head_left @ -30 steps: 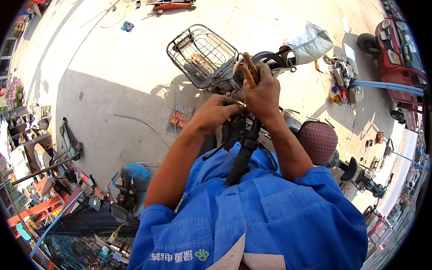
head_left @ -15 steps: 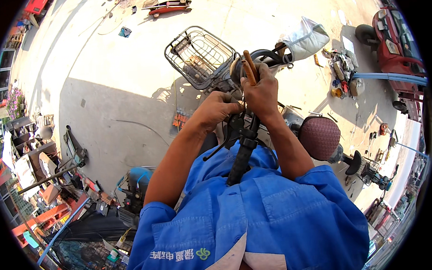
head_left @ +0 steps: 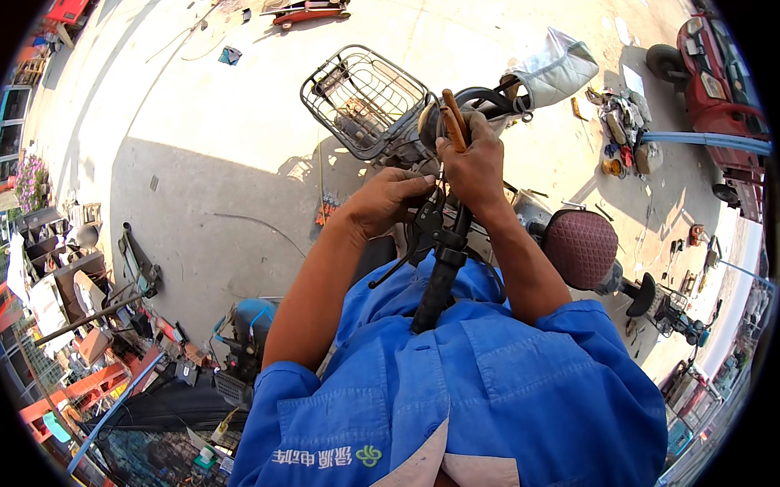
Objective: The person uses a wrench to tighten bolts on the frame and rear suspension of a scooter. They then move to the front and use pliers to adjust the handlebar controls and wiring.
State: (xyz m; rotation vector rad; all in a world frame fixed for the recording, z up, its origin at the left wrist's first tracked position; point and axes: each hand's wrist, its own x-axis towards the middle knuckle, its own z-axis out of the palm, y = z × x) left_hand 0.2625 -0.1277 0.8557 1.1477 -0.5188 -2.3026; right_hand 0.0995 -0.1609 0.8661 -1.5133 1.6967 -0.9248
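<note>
A pair of pliers with orange-brown handles (head_left: pixel 454 130) is gripped in my right hand (head_left: pixel 476 167), its handles pointing away from me. Its jaws are hidden behind the hand, close to the front of the handlebar. My left hand (head_left: pixel 378 199) pinches at a thin cable (head_left: pixel 440 175) just above the brake lever's mount; the fingertips are partly hidden. Nearest my body is the black handlebar grip (head_left: pixel 434 292), with the black brake lever (head_left: pixel 397 267) beside it on the left. Beyond my hands sits the bike's wire basket (head_left: pixel 371 153), with some items in it.
A silver handlebar cover (head_left: pixel 558 73) hangs on the far grip. The quilted maroon saddle (head_left: pixel 582 249) is to my right. A red floor jack (head_left: pixel 311 13) lies far ahead, and a heap of parts (head_left: pixel 620 128) lies at the right, near a red vehicle (head_left: pixel 718 86).
My left hand's thumb and fingers have shifted slightly at the cable. My right hand keeps its grip on the pliers, and the whole view has moved a little.
</note>
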